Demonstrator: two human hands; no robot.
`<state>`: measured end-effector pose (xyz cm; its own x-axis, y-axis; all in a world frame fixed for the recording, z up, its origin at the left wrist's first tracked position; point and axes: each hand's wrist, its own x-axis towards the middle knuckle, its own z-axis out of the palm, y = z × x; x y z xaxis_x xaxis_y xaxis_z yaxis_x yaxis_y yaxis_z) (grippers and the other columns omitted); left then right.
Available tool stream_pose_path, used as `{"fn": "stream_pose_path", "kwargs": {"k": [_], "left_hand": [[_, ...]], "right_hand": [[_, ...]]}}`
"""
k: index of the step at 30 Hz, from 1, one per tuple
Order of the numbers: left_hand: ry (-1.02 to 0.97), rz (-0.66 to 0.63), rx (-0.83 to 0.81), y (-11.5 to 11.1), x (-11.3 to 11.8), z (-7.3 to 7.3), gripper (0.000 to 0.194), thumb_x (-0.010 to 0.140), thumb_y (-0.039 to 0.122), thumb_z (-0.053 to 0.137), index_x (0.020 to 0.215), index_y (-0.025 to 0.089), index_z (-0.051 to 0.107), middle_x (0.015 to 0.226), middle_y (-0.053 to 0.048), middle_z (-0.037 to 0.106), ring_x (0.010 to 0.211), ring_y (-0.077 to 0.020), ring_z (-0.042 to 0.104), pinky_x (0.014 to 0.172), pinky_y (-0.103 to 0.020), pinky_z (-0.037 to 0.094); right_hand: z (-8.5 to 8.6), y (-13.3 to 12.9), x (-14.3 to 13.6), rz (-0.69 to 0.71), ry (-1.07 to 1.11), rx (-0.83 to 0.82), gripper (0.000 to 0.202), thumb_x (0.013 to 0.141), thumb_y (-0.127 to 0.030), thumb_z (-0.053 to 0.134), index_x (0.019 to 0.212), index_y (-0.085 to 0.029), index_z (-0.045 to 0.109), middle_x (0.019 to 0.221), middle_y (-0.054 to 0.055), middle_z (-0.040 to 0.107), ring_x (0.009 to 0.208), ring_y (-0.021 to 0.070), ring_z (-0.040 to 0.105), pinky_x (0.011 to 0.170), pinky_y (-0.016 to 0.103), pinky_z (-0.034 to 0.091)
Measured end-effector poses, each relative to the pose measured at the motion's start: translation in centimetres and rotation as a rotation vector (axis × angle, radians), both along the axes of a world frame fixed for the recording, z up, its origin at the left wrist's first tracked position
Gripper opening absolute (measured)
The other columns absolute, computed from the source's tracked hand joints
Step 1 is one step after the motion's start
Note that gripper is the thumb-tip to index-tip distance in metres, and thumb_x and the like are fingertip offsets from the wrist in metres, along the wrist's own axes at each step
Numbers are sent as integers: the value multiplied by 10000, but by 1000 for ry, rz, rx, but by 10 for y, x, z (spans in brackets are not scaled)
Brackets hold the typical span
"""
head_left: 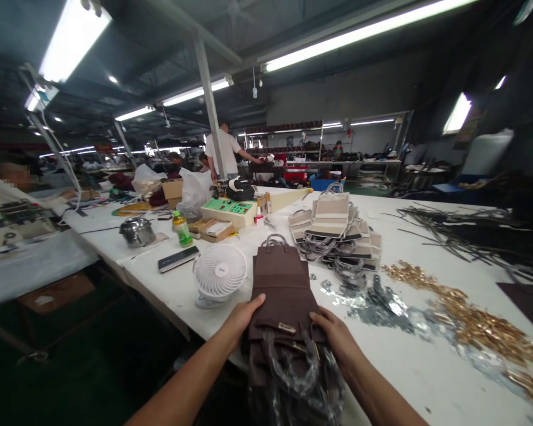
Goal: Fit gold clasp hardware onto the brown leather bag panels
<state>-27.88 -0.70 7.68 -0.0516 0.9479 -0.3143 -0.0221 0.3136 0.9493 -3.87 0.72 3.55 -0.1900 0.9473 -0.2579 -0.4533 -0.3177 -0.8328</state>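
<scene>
A stack of dark brown handbag panels (282, 290) lies at the front edge of the white table, directly before me. Its handles (293, 373) are wrapped in clear plastic, and a small gold-coloured fitting (286, 327) shows on the top piece. My left hand (244, 319) grips the stack's left edge, thumb on top. On the right edge my right hand (333, 334) holds it the same way. The fingers under the stack are hidden. A white fan (221, 270) stands just left of the panels.
Beige bag panels (331, 219) are piled behind to the right. Gold metal pieces (484, 322), silver metal pieces (382, 305) and dark strips (453, 234) spread rightward. Left are a bottle (182, 229), a metal pot (137, 232) and a dark notebook (178, 259). A person (224, 151) stands beyond the table.
</scene>
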Motion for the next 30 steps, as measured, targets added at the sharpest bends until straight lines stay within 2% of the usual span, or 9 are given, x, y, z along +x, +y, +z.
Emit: {"fn": "stream_pose_path", "kwargs": {"k": [3,5,9,13,17,23,27,30], "left_hand": [[-299,-35,-80,-6,12,6,531,812,604,684,1041,127,729,1087,-166,779,1037,-328,734,983,-428,552],[-385,-67,-96,-7,18,14,491,810,548,716,1062,126,727,1097,-165,776,1014,-321,740,973,-434,555],[-278,-162,-16,-7,25,32,493,692,332,841,1115,112,715,1095,-163,774,971,-307,742,922,-409,563],[-120,-149,120,-8,40,61,539,604,202,832,1121,130,699,1038,-125,782,917,-303,734,853,-407,566],[110,-187,307,-15,66,108,495,621,162,766,1111,168,691,993,-72,774,895,-283,716,797,-373,558],[344,-334,485,-45,97,195,499,633,153,735,1130,163,692,977,-62,763,878,-285,704,750,-360,556],[510,-508,545,-73,107,253,479,660,183,722,1138,194,707,976,-33,761,870,-282,705,759,-355,552],[639,-594,540,-96,116,290,428,608,185,753,1035,214,736,945,-19,764,858,-286,704,743,-335,548]], "right_hand": [[3,-5,5,-126,-145,-17,575,644,-392,850,1149,-159,705,1092,95,789,1038,300,742,919,369,585],[4,-7,10,-199,-244,-32,592,642,-414,855,1158,-160,712,1125,102,780,1096,308,719,933,358,577],[3,-10,21,-160,-237,-41,669,655,-462,856,1214,-133,689,1111,113,781,1082,315,722,943,374,569],[8,-15,25,-122,-70,48,740,653,-497,869,1281,-164,660,1168,100,765,1082,298,722,955,379,568],[26,-27,28,-147,52,214,792,712,-535,839,1397,-238,576,1296,94,709,1149,273,693,1012,385,540],[75,-53,44,-196,-48,410,795,770,-557,794,1435,-201,541,1329,118,688,1234,304,638,1077,430,492],[107,-84,51,-214,-104,535,738,791,-565,762,1399,-188,580,1314,121,696,1216,316,644,1064,433,500],[116,-121,64,-118,-201,632,609,845,-512,719,1352,-189,626,1286,112,710,1147,301,677,992,399,546]]}}
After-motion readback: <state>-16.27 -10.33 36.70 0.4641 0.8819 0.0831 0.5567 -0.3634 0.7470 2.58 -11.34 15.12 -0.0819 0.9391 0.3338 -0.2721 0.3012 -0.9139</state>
